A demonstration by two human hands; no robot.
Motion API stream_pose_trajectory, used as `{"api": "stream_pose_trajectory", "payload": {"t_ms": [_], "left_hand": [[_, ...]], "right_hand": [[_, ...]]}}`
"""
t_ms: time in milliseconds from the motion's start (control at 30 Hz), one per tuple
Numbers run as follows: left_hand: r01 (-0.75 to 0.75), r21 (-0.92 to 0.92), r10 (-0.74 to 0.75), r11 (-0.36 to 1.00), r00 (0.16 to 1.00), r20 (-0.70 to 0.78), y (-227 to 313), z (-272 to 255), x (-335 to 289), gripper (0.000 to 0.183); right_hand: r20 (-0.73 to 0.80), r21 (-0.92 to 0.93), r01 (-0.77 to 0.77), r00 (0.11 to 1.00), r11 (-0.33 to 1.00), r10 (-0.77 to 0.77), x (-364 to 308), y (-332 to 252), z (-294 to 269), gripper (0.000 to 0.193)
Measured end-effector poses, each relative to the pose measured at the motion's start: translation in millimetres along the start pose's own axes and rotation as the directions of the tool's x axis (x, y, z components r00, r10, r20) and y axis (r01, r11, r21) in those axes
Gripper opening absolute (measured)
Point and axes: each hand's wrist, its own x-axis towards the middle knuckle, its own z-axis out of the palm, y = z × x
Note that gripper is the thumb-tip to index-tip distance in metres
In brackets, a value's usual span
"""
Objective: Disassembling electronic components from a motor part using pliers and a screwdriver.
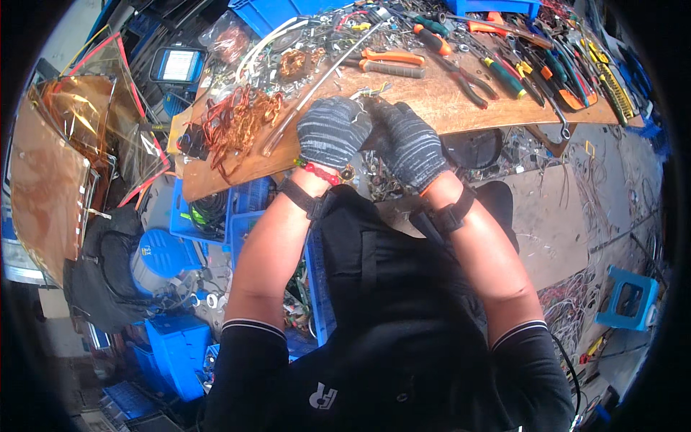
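A small tuft of thin, plastic-coated wires (373, 91), whitish, yellow and bluish, shows at the fingertips of the grip, between the left hand (333, 132) and the right hand (413, 146). The short strands splay loosely sideways and upward, away from the wearer, over the near part of the brown wooden table (453, 101). Gloved fingers hide the lower portion, so its shape and any attachment cannot be told.
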Motion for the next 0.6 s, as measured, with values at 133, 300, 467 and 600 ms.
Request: {"api": "stream_pose_trajectory", "payload": {"t_ms": [133,300,467,600], "left_hand": [[0.238,-0.361,-0.248,0.902,0.969,0.017,-3,3,-7,0.025],[0.181,-0.632,-0.221,0.754,0.975,0.016,-32,18,-16,0.019],[-0.066,-0.513,-0.124,0.856,0.937,-0.328,-16,15,-18,0.029],[-0.11,-0.197,0.055,0.974,0.962,-0.269,-7,8,-15,0.019]], "right_hand": [[0.015,0.013,0.008,1.0,1.0,-0.008,-4,6,5,0.058],[0.032,-0.009,0.034,0.999,0.999,-0.034,-8,10,6,0.071],[0.073,0.013,0.009,0.997,1.0,-0.01,-9,3,-2,0.07],[0.03,0.041,-0.002,1.0,0.999,0.001,-9,5,1,0.065]]}}
